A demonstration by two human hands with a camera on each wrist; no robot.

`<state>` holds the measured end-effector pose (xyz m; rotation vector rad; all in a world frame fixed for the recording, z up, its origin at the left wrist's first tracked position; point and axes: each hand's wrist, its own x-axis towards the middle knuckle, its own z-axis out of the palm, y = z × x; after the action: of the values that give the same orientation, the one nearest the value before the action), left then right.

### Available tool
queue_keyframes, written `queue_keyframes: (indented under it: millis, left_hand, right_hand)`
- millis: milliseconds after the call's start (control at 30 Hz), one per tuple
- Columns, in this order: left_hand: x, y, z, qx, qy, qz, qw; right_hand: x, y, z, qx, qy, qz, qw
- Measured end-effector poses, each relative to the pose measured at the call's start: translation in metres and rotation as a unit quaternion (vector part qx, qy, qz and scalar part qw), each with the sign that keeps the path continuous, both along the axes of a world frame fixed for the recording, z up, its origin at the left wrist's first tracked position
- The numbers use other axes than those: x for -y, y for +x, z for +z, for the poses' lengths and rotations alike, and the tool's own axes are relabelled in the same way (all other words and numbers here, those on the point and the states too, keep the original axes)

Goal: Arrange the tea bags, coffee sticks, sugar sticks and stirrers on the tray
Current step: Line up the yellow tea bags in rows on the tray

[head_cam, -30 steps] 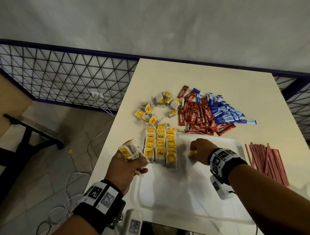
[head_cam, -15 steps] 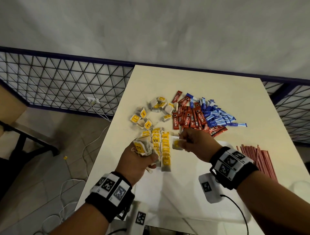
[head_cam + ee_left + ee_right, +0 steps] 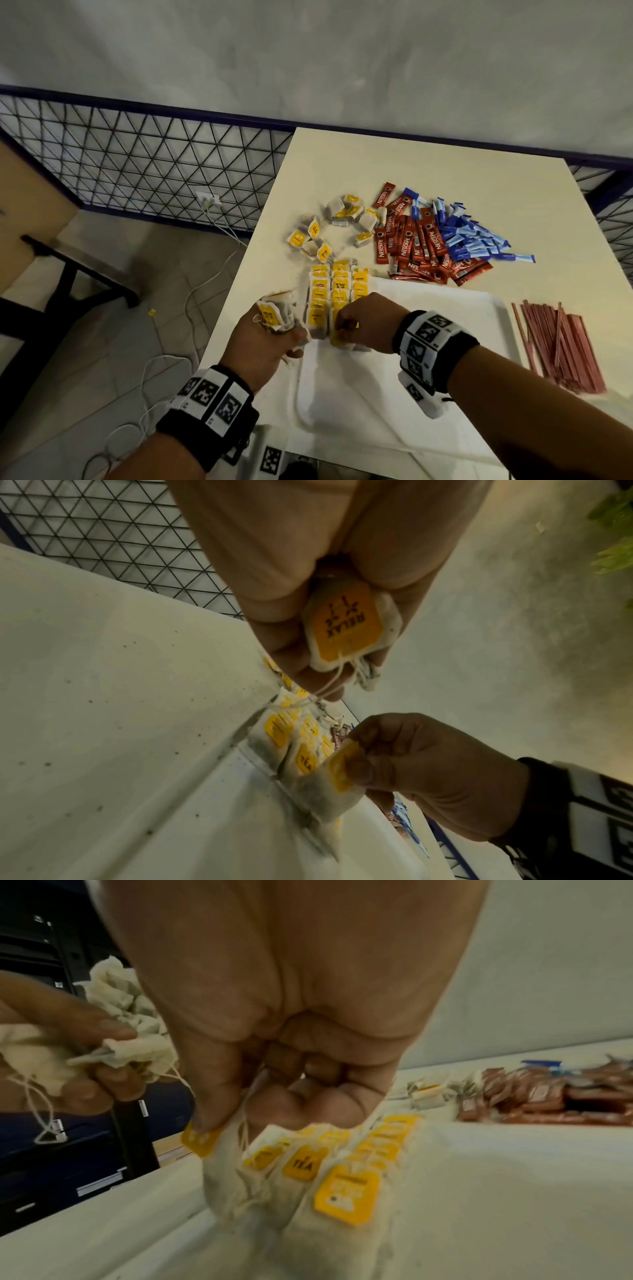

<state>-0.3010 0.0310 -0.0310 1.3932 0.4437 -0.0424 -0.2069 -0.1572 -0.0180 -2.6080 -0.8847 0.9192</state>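
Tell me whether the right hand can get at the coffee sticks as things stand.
Probably not yet: the right hand pinches a tea bag over the tray. The path to the coffee sticks beyond the tray looks free once it lets go.

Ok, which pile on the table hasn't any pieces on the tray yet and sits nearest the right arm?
The pink stirrers, lying alone beside the white tray.

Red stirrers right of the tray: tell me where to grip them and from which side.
Pinch the red stirrers across the middle of the bundle, coming from above with the right hand. They lie flat and roughly parallel on the table, so a mid-length pinch likely keeps them balanced together.
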Motion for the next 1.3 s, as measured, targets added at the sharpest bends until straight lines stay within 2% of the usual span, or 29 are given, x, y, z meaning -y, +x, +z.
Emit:
queue_keyframes:
  millis: [67,267,567,667,767,800,867,900,967,1067,1200,1300]
  left_hand:
    - [-0.006,-0.001,-0.004,-0.004,-0.001,0.003,1.000]
    - [-0.015,-0.002,-0.008,-0.008,-0.012,-0.007,1.000]
    - [-0.016,0.000,-0.011,-0.008,-0.010,-0.030,0.999]
    - [-0.015,-0.001,-0.011,-0.007,-0.007,-0.033,0.999]
    - [-0.015,-0.002,-0.013,-0.007,0.001,-0.039,0.999]
    - [-0.015,-0.002,-0.013,-0.009,0.006,-0.040,0.999]
    - [-0.014,-0.002,-0.014,-0.012,0.003,-0.038,0.999]
    - [-0.014,-0.002,-0.014,-0.015,-0.005,-0.038,0.999]
    - [-0.012,0.000,-0.014,-0.025,-0.018,-0.040,0.999]
    - [-0.006,0.002,-0.010,-0.032,-0.007,-0.055,0.998]
    - [0.006,0.008,-0.001,-0.034,0.015,-0.074,0.997]
    - [0.011,0.013,-0.001,-0.048,0.072,-0.102,0.991]
  right_hand:
    - [-0.011,-0.001,-0.009,-0.015,-0.042,0.012,0.999]
    - [-0.019,0.006,-0.026,-0.017,-0.092,-0.063,0.994]
    - [-0.015,0.003,-0.035,0.037,-0.066,-0.095,0.993]
    - [-0.008,-0.001,-0.041,0.080,-0.019,-0.062,0.995]
    - [-0.010,-0.009,-0.048,0.141,-0.007,0.064,0.988]
    - [-0.010,-0.011,-0.052,0.155,-0.005,0.073,0.985]
    - [-0.010,-0.012,-0.052,0.142,-0.004,0.023,0.990]
    - [-0.011,-0.012,-0.047,0.140,0.023,-0.004,0.990]
    - [-0.013,-0.011,-0.030,0.118,0.146,-0.065,0.980]
    - [-0.025,-0.017,0.004,0.096,0.313,-0.092,0.940]
    - [-0.033,-0.021,0.023,0.105,0.357,-0.091,0.924]
    - [-0.030,-0.021,0.022,0.118,0.367,-0.087,0.919]
